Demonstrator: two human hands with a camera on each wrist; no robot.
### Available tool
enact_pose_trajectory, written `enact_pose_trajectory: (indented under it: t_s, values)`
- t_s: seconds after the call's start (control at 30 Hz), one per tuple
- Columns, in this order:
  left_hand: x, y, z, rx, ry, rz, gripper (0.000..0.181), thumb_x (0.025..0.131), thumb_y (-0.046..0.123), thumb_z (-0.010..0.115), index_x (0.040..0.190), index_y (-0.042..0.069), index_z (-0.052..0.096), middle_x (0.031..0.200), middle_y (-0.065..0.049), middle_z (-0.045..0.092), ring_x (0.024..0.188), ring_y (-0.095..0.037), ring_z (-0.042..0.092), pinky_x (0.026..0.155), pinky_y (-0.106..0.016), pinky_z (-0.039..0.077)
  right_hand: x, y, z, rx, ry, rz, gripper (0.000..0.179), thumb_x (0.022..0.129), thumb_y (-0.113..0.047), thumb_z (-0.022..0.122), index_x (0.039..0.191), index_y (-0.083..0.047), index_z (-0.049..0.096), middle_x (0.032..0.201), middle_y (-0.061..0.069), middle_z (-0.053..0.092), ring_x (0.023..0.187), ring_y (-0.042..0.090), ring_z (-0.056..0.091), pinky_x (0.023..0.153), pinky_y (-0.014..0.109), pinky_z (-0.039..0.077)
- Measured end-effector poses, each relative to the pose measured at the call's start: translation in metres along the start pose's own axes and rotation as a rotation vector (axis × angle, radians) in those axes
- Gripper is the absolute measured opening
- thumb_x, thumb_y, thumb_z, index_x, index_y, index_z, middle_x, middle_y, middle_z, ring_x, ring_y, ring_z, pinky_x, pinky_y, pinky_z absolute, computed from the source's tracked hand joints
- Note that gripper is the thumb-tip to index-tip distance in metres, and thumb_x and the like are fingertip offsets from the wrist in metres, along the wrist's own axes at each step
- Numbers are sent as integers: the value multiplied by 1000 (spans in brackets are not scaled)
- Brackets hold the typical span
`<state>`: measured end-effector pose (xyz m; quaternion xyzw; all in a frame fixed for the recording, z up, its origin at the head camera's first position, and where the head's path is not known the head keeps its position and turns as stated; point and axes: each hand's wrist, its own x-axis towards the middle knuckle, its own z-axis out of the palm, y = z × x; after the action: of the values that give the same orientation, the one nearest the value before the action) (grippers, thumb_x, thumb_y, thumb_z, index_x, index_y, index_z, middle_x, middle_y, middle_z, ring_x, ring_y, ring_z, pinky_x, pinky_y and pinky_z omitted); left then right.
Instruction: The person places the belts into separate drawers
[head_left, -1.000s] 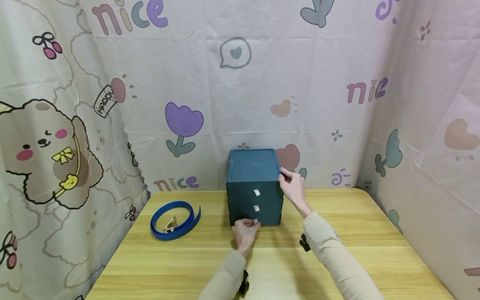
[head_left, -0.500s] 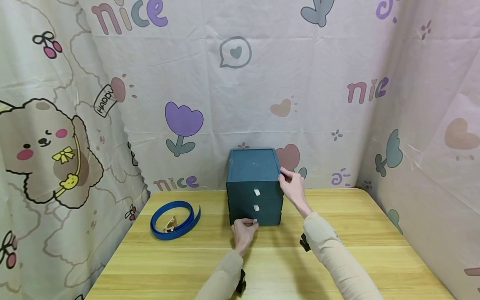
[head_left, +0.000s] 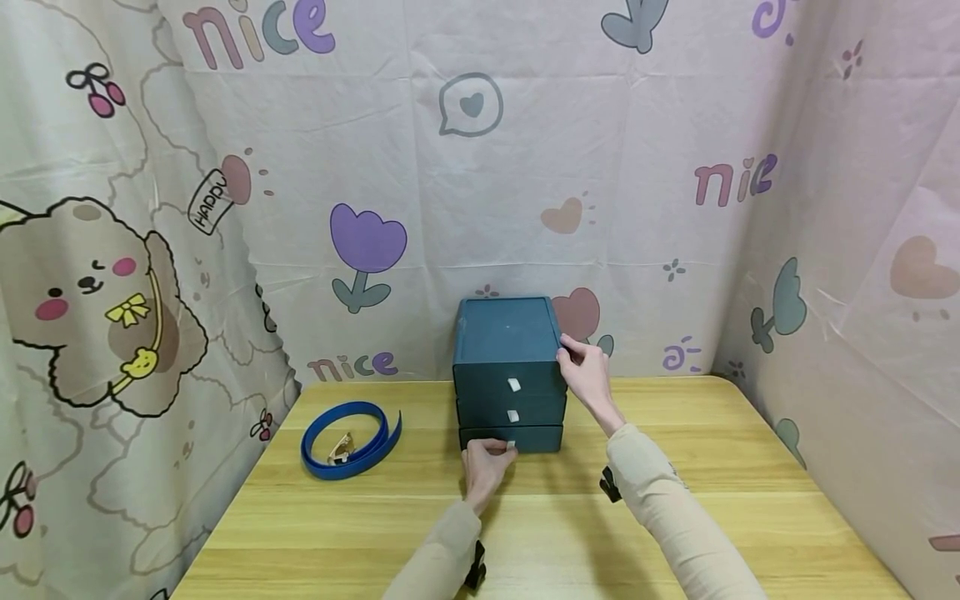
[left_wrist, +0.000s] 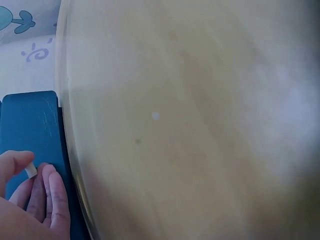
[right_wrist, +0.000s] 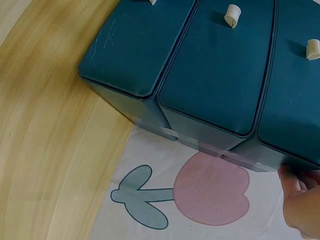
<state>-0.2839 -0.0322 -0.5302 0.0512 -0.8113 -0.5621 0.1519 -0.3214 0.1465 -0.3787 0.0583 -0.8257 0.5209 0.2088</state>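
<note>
A dark teal three-drawer box [head_left: 506, 329] stands on the table against the curtain. Its bottom drawer [head_left: 536, 439] sticks out slightly in front of the two above. My left hand [head_left: 486, 468] pinches that drawer's small white knob [left_wrist: 31, 170] between thumb and fingers. At the upper right front edge of the box, my right hand [head_left: 587, 372] grips the rim with thumb and fingers; in the right wrist view, part of this hand [right_wrist: 302, 200] shows at the top drawer's corner [right_wrist: 295, 115]. The middle drawer [right_wrist: 215, 75] and top drawer sit level, each with a white knob.
To the left of the box lies a coiled blue belt [head_left: 337, 472] with a gold buckle [head_left: 341, 448] inside its loop. The wooden table [head_left: 555, 533] reaches back to a printed curtain [head_left: 480, 208] that also hangs along both sides.
The bottom drawer has come slightly forward, and a gap line shows above it. My left hand and forearm have shifted a little toward me and left. My right hand stays in place.
</note>
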Motion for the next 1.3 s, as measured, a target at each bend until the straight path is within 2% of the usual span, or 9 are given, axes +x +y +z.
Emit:
enact_pose_trajectory:
  t_s: [0.2, 0.5, 0.67, 0.87, 1.3]
  values:
    - [-3, 0, -3, 6, -16, 15, 6, 74, 9, 86, 76, 7, 81, 72, -6, 77, 65, -11, 66, 62, -27, 52, 0, 0, -1, 6, 0, 1, 39, 99, -16, 58, 136, -5, 63, 140, 13, 63, 121, 30, 66, 101, 45, 54]
    - [-7, 1, -8, -5, -62, -13, 7, 77, 10, 85, 80, 6, 81, 75, -7, 77, 66, -12, 67, 61, -25, 53, 1, 0, -1, 12, -7, -4, 39, 99, -16, 58, 136, -4, 63, 140, 13, 63, 121, 29, 66, 101, 44, 54]
    - [-9, 1, -11, -5, -92, -6, 9, 77, 10, 84, 83, 5, 80, 76, -8, 77, 67, -12, 67, 61, -26, 54, 1, 0, -1, 12, -8, 0, 39, 99, -16, 58, 136, -5, 63, 140, 12, 63, 120, 29, 67, 100, 44, 54]
    - [-12, 1, -15, -20, -125, -8, 8, 78, 10, 83, 84, 4, 80, 75, -9, 77, 62, -13, 68, 57, -26, 54, 2, 0, -2, 13, -8, 2, 40, 98, -16, 58, 136, -5, 63, 140, 12, 63, 121, 29, 66, 101, 44, 54]
    - [-20, 1, -19, 24, -135, -20, 10, 76, 11, 85, 82, 6, 80, 77, -8, 77, 66, -11, 68, 64, -29, 57, 1, 2, -2, 13, -16, 7, 40, 99, -16, 56, 138, -5, 61, 141, 12, 61, 120, 30, 67, 99, 46, 54]
